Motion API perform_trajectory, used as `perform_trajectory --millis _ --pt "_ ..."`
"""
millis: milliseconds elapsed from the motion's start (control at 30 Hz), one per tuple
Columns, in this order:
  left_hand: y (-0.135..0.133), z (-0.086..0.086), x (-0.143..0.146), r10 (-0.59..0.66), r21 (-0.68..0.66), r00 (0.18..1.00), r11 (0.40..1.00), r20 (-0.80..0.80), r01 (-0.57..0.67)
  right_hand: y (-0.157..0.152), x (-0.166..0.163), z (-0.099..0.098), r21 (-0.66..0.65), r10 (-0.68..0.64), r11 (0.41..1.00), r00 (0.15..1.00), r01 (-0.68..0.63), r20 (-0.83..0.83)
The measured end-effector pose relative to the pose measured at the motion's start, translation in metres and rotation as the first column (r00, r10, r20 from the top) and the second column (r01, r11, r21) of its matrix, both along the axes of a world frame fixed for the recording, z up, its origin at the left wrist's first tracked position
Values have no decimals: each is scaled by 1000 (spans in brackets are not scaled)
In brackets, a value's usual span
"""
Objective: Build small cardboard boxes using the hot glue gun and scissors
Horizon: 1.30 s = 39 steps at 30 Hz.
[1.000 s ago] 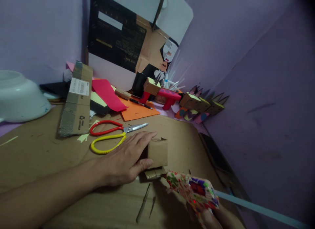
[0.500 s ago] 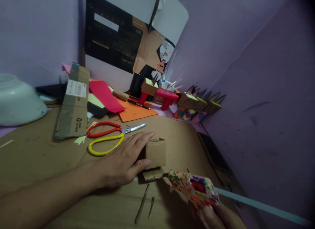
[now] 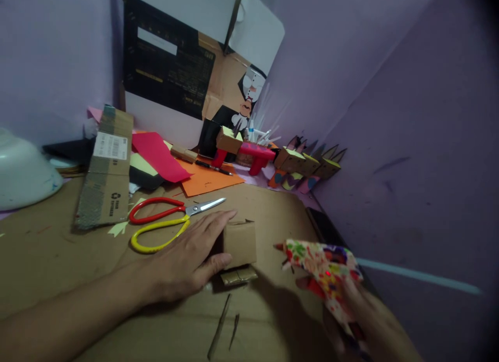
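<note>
My left hand [image 3: 189, 266] grips a small brown cardboard box [image 3: 240, 243] from its left side, thumb on the near edge and fingers along the top. Below the box juts a narrow cardboard flap or piece [image 3: 239, 275]; how the two join is hidden. In my right hand [image 3: 360, 312] is a flower-patterned hot glue gun [image 3: 317, 255] with a lit red light. Its nozzle points left, apart from the box, and a pale cord or stick trails behind. Scissors [image 3: 192, 210] with one red and one yellow handle lie beyond my left hand.
Two dark slivers [image 3: 219, 326] lie nearest me on the cardboard-covered table. A labelled cardboard piece [image 3: 105, 167], red paper [image 3: 161, 157] and orange paper [image 3: 210, 177] are farther back. Cardboard animal figures [image 3: 290, 158] line the wall, and a white bowl [image 3: 25, 170] sits left.
The glue gun's nozzle has come away from the cardboard piece below the box, moving right and up with my right hand. My left hand stays on the box; the view has shifted slightly.
</note>
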State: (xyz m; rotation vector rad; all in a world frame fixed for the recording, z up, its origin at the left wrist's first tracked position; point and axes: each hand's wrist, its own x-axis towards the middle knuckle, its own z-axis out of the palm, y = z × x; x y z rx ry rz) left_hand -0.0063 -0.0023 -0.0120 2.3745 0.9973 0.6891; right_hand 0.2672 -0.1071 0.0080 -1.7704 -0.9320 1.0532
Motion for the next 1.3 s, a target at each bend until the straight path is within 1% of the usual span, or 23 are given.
perform_trajectory --millis 67,100,133,167,200,233,300,367,433,500,567,633,700,733,767,800,833,867,933,1000,1067,1167,1300 --pt "1 -1 -1 25 -48 1000 999 -4 -25 26 -6 5 50 -44 997 975 56 -219" --pt "1 -1 -1 41 -79 999 996 -8 -41 41 -11 6 59 -95 991 947 118 -307" --pt "2 0 -1 58 -110 998 992 -11 -58 57 -15 6 51 -144 984 925 173 -352" --pt "3 1 0 69 -140 998 988 -13 -70 74 -20 6 34 -142 986 925 164 -351" --pt "4 1 0 81 -165 997 983 -12 -82 89 -24 5 8 -73 997 940 80 -335" --pt "5 2 1 94 -186 996 978 -7 -93 104 -28 3 3 -39 999 942 43 -332" --pt "7 4 2 116 -226 993 968 0 -113 129 -33 -2 2 0 1000 948 0 -317" --pt "10 4 4 145 -265 989 954 11 -138 147 -34 -5 25 35 999 953 -29 -302" --pt "12 5 6 174 -306 984 939 25 -159 158 -31 -8 55 65 997 959 -52 -275" --pt "14 5 7 202 -333 979 926 43 -176 160 -25 -9 86 86 994 972 -68 -220" --pt "15 6 8 205 -344 978 922 45 -178 154 -19 -8 131 87 989 987 -69 -134" --pt "16 7 9 201 -346 979 921 31 -178 140 -16 -4 208 60 977 997 -50 -43" --pt "17 9 8 188 -339 982 924 8 -174 123 -17 0 319 49 946 998 -55 26" --pt "17 9 7 180 -333 984 928 1 -170 113 -20 2 373 83 923 995 -98 58" --pt "17 9 7 172 -325 985 932 0 -162 105 -23 3 417 213 875 969 -246 125" --pt "17 9 6 164 -316 987 936 3 -154 98 -27 3 396 361 833 922 -385 138" --pt "17 9 5 160 -308 987 940 7 -150 93 -31 1 365 473 796 872 -483 125" --pt "17 8 5 161 -301 987 942 10 -150 90 -35 -2 346 540 763 833 -546 125" --pt "17 7 4 161 -290 987 945 16 -150 90 -43 -9 332 568 735 804 -591 173" --pt "18 5 3 166 -279 986 948 33 -151 95 -50 -15 334 548 732 804 -594 230" --pt "18 4 3 177 -273 983 949 47 -158 101 -55 -19 329 551 735 805 -593 219" --pt "18 3 3 193 -272 981 946 33 -177 106 -60 -20 344 573 742 810 -576 121" --pt "17 4 3 202 -220 979 957 40 -189 109 -64 -20 368 575 763 818 -531 -11"
